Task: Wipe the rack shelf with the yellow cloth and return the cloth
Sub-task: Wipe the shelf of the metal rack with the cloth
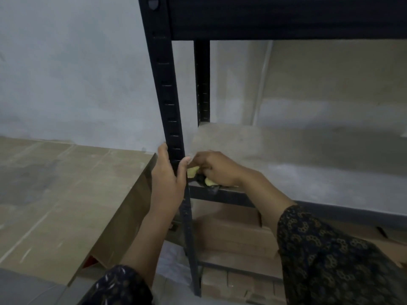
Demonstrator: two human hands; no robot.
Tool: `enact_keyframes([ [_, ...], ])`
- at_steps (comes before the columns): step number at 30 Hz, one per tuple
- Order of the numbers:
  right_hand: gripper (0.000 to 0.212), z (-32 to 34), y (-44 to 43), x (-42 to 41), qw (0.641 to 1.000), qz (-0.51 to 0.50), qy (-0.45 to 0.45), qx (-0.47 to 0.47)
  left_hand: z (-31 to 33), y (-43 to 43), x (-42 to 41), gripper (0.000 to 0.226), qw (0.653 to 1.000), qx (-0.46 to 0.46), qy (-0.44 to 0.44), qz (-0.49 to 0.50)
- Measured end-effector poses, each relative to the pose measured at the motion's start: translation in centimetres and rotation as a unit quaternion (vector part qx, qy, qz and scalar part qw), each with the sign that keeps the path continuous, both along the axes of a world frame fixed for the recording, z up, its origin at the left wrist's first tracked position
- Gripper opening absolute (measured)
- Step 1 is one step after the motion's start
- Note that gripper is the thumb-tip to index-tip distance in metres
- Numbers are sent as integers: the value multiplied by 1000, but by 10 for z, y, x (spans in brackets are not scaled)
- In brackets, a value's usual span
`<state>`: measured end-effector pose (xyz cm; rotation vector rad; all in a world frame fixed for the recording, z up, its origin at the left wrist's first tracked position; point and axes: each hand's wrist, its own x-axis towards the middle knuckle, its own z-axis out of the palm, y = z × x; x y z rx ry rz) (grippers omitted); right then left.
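Observation:
A black metal rack stands ahead with a pale dusty shelf board [308,164] at chest height. My left hand [168,179] is wrapped around the rack's front left upright post [169,106]. My right hand [217,169] rests at the shelf's front left corner, closed over the yellow cloth [193,171], of which only small yellow bits show beside and under the fingers. The cloth lies on the shelf's front edge, close to the post.
A large flat cardboard box [66,194] lies to the left of the rack, its top near shelf height. More cardboard boxes [233,234] sit under the shelf. A dark upper shelf [286,18] hangs overhead. The back wall is grey.

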<state>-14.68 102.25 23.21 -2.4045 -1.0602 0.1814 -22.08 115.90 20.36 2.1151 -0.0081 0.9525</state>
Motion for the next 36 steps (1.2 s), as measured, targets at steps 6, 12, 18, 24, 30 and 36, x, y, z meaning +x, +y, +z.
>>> enact_keyframes([
  [6,26,31,-46,-27,989,-11,148,-19,3,-3,-2,45,1000,-11,12,9],
  [12,41,-9,-27,-6,979,-174,-98,-32,6,-7,-4,41,999,-24,18,11],
  [18,30,-1,-42,-42,998,-54,-8,-20,5,-6,-4,40,1000,-16,15,12],
  [24,37,10,-75,-22,961,-261,-37,84,4,-6,-1,47,999,-31,39,22],
  [30,35,-12,-45,-51,980,-192,-56,0,5,-6,-5,43,999,-31,27,15],
  [36,32,17,-112,-53,922,-357,6,148,9,-11,-7,40,998,-41,36,12],
])
